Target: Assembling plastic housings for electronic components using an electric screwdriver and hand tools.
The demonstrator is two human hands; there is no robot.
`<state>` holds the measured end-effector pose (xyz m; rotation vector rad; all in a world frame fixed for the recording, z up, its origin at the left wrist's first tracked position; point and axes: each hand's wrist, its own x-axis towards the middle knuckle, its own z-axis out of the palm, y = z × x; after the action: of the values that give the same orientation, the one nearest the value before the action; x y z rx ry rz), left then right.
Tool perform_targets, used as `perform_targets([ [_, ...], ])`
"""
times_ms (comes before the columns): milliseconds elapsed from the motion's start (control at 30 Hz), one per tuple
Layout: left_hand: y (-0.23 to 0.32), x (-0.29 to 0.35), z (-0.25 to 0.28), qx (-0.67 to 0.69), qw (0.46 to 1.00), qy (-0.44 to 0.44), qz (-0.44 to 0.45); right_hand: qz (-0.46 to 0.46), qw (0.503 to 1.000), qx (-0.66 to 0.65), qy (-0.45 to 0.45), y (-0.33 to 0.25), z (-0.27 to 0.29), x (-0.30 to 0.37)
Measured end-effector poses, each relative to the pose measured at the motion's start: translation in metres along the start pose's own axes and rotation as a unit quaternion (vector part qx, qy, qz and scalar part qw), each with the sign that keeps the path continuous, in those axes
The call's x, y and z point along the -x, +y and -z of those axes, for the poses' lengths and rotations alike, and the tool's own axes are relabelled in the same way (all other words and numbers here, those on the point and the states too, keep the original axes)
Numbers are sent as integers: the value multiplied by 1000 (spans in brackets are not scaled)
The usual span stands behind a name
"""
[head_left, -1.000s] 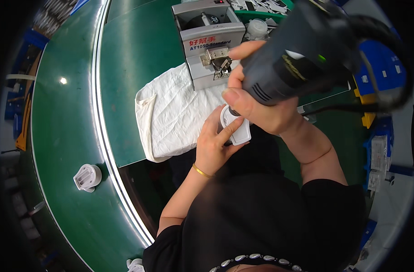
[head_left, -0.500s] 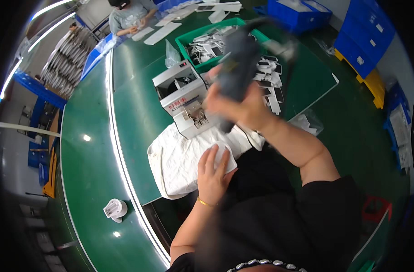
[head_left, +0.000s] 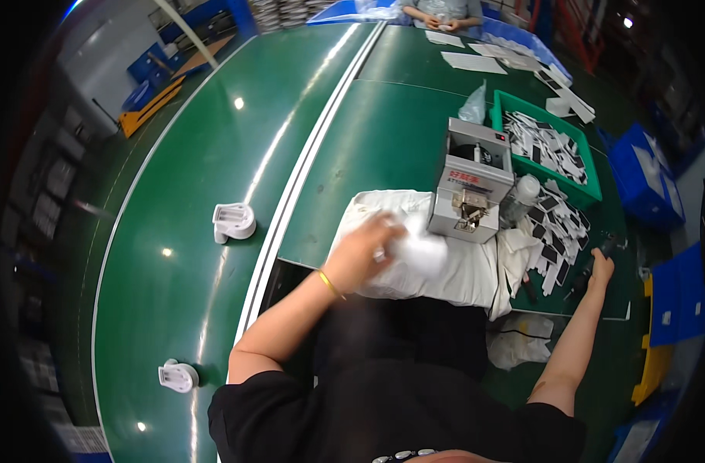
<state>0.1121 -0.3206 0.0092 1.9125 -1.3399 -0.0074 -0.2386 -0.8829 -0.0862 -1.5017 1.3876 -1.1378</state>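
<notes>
Hands, head view: left hand grips a motion-blurred white housing above the white cloth; right hand is wrapped round a dark handheld tool at the worktop's right side. Housing: probably light, stiff, smooth plastic, slightly slippery; best held around its outer wall.

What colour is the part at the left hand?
The part is white, though blurred; the head view shows it best.
</notes>
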Motion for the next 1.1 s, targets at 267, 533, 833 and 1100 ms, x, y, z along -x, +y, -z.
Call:
perform_targets([
  [267, -230, -59, 81, -119, 848, 434, 279, 3, 998, 64, 29, 8, -4, -6],
  [533, -354, -40, 139, -58, 859, 350, 369, 119, 980, 155, -26, -47, -34, 61],
  [833, -164, 8, 192, -282, 913, 191, 227, 303, 896, 322, -30, -116, -66, 161],
  [1100, -202, 119, 224, 115, 930, 35, 347, 337, 891, 305, -12, -117, -109, 167],
])
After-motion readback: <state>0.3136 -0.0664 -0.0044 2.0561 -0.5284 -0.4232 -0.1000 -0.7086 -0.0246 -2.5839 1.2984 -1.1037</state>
